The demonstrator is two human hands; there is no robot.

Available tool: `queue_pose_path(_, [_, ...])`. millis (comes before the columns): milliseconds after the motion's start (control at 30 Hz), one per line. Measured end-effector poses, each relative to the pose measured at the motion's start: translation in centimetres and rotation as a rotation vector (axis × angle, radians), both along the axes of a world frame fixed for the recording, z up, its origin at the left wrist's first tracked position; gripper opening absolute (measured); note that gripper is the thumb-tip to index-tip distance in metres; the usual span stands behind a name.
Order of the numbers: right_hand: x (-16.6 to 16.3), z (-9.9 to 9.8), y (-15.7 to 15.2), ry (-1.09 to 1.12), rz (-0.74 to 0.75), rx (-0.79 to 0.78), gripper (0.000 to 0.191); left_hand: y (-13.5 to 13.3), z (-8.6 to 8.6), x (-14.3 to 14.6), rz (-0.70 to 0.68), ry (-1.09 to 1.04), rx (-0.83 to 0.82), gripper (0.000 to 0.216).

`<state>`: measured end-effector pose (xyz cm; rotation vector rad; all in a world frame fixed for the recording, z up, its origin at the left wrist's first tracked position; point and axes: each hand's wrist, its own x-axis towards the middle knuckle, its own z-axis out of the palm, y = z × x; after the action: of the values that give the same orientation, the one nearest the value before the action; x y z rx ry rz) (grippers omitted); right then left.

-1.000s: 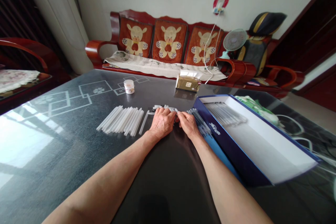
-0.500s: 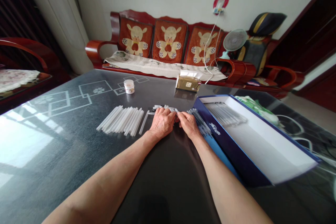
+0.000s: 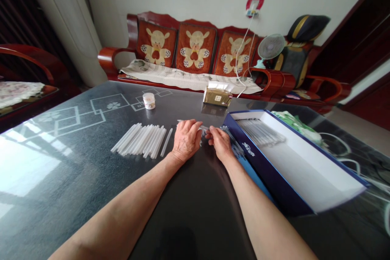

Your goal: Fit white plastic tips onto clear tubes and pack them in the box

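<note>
My left hand lies palm down with its fingers stretched over small whitish pieces on the table, most of them hidden. My right hand is just to its right, thumb and forefinger pinched together; what is between them, if anything, is too small to make out. Left of my left hand lies one translucent white tube, beside a row of several similar tubes. Thin dark-tipped rods, like pen refills, lie between my right hand and the blue box.
The open box has a white inside and more thin rods at its far end. A small white tub and a tissue pack stand farther back on the dark table. A green-white bag and white cables lie right.
My left hand has lifted and its fingers have straightened over the small pieces. My right hand has moved slightly apart from it. The whitish piece that stuck out left of my left hand no longer shows.
</note>
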<state>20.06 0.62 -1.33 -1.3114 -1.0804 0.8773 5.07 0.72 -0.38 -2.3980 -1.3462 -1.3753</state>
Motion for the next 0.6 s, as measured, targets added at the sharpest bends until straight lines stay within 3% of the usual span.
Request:
queue_pose_path(133, [0.1,-0.1,0.1,0.130,0.029,0.027,0.043,0.5,-0.1,-0.2,0.045,-0.346,-0.254,0.029])
queue_pose_path(333, [0.1,0.6,-1.0,-0.144,0.231,0.086,0.040,1.5,0.0,-0.3,-0.123,-0.900,-0.528,0.039])
queue_pose_path(467, [0.0,1.0,-1.3,-0.240,0.254,0.068,0.041,1.8,0.1,-0.1,-0.196,-1.069,-0.595,0.036])
queue_pose_path(600, [-0.3,1.2,-1.5,-0.297,0.181,0.093,0.035,1.7,0.4,-0.1,-0.218,-1.165,-0.636,0.029])
